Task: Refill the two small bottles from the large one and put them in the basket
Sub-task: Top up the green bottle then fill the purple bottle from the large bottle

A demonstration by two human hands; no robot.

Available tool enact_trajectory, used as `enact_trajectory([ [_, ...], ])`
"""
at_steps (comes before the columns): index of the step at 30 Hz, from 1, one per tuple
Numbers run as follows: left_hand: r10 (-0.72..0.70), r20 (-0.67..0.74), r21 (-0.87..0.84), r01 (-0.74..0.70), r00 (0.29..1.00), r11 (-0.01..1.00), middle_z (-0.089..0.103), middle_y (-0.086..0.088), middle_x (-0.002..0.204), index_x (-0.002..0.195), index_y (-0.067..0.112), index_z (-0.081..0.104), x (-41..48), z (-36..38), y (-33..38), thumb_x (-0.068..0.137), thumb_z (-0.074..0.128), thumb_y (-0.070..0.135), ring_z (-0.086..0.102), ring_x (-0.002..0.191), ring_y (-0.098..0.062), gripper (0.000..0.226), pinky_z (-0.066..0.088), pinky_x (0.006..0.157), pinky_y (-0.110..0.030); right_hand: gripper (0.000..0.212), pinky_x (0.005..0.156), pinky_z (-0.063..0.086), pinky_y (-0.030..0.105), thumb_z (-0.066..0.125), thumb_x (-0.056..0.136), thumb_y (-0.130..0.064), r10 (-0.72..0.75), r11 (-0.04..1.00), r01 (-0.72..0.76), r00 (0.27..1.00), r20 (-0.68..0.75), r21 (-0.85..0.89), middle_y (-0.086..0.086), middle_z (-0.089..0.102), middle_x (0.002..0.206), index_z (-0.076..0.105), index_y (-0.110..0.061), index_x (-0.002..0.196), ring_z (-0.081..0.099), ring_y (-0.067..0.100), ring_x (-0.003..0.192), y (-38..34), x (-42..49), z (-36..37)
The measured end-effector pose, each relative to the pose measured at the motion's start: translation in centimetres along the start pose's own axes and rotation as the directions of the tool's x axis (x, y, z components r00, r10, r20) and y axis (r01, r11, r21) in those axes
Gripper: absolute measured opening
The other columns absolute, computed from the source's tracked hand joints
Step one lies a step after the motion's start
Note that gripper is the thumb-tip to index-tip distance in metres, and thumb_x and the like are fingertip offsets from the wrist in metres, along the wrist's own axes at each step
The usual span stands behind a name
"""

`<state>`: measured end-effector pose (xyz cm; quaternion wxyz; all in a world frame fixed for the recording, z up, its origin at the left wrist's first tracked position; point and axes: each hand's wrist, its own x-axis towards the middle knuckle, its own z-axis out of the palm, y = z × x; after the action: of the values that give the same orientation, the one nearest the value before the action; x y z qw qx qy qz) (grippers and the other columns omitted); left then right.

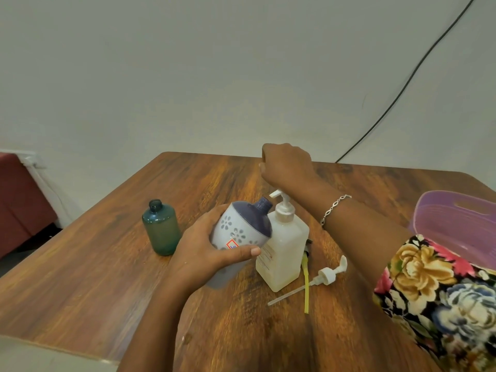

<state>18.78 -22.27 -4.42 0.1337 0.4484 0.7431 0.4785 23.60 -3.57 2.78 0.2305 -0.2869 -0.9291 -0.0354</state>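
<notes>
Head view: a small white bottle (241, 226) with a dark blue top and a flower pattern is gripped round its body by the left hand (204, 248), fingers and thumb wrapped about it. It is held tilted over the wooden table (107, 264), its open neck just beside the nozzle of the pump (281, 204) on the large bottle (284, 251). The large bottle, filled with a pale liquid, is stood upright at the middle of the table. The right hand (287, 163) is raised above the pump and seen from the back, its fingers curled under. A white speck is seen at its edge, but whether anything is held cannot be told. A silver bracelet (334, 208) is worn on that wrist, below a flowered sleeve (442, 291). A green bottle (161, 229), uncapped, is stood upright to the left, apart from the others. A loose pump (326, 276) with its tube and a yellow strip (305, 285) are laid beside the large bottle. The purple basket (456, 226) is seen at the right edge.
</notes>
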Motion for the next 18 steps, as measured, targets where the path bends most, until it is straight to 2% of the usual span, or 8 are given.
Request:
enact_trajectory([
  [3,0.004,0.007,0.001,-0.004,1.0,1.0,0.058,0.019,0.106,0.105,0.055,0.043,0.1,0.1,-0.1,0.039,0.063,0.075,0.058,0.092,-0.003,0.072,0.048,0.072,-0.019,0.014,0.055,0.03,0.026,0.048,0.093,-0.015,-0.012,1.0,0.013,1.0,0.014,-0.02,0.008,0.061,0.089,0.058,-0.009,0.099,0.046,0.021,0.068,-0.3,-0.5,0.3],
  [5,-0.004,0.014,-0.006,0.004,1.0,1.0,0.058,0.018,0.107,0.106,0.055,0.044,0.2,0.2,-0.2,0.039,0.064,0.074,0.058,0.093,-0.004,0.072,0.05,0.075,-0.023,0.012,0.046,0.023,0.025,0.048,0.092,-0.01,-0.029,0.998,0.029,1.0,0.008,-0.054,0.007,0.058,0.084,0.058,-0.008,0.098,0.043,0.02,0.062,-0.6,-0.7,0.6],
  [8,-0.013,0.023,-0.004,0.013,1.0,1.0,0.057,0.018,0.107,0.107,0.053,0.044,0.2,0.4,-0.4,0.039,0.064,0.074,0.058,0.094,-0.005,0.074,0.052,0.078,-0.026,0.012,0.044,0.019,0.023,0.047,0.092,-0.01,-0.031,0.997,0.03,1.0,-0.001,-0.07,0.007,0.059,0.084,0.057,-0.007,0.099,0.038,0.016,0.056,-0.5,-0.8,0.7],
  [11,-0.01,0.022,-0.005,0.01,1.0,1.0,0.058,0.018,0.107,0.107,0.053,0.044,0.2,0.4,-0.3,0.039,0.064,0.074,0.058,0.094,-0.005,0.074,0.053,0.078,-0.027,0.015,0.046,0.023,0.024,0.048,0.093,-0.015,-0.017,0.999,0.018,0.999,0.035,-0.027,0.009,0.062,0.091,0.058,-0.008,0.102,0.045,0.02,0.067,-0.2,-0.5,0.7],
  [13,0.001,0.008,-0.008,-0.001,1.0,1.0,0.059,0.018,0.107,0.107,0.053,0.044,0.1,0.3,-0.3,0.04,0.064,0.074,0.058,0.094,-0.004,0.073,0.053,0.077,-0.026,0.018,0.055,0.03,0.025,0.048,0.093,-0.018,0.0,1.0,-0.001,0.998,0.065,0.016,0.008,0.062,0.095,0.058,-0.009,0.105,0.047,0.02,0.072,-0.1,-0.1,0.4],
  [15,0.007,-0.006,-0.01,-0.007,1.0,1.0,0.059,0.019,0.105,0.105,0.054,0.044,0.1,0.1,-0.2,0.039,0.063,0.074,0.059,0.092,-0.002,0.071,0.051,0.073,-0.021,0.019,0.063,0.034,0.028,0.048,0.093,-0.019,0.002,1.0,-0.003,0.999,0.055,0.022,0.008,0.062,0.097,0.058,-0.01,0.107,0.047,0.02,0.074,0.0,0.3,0.2],
  [18,0.001,0.002,-0.005,-0.001,1.0,1.0,0.058,0.019,0.105,0.104,0.054,0.043,0.3,0.1,-0.3,0.039,0.062,0.074,0.059,0.092,-0.003,0.071,0.05,0.072,-0.019,0.017,0.062,0.034,0.028,0.048,0.093,-0.017,-0.007,1.0,0.007,0.998,0.057,0.005,0.008,0.062,0.095,0.058,-0.01,0.105,0.047,0.019,0.072,0.0,0.0,0.3],
])
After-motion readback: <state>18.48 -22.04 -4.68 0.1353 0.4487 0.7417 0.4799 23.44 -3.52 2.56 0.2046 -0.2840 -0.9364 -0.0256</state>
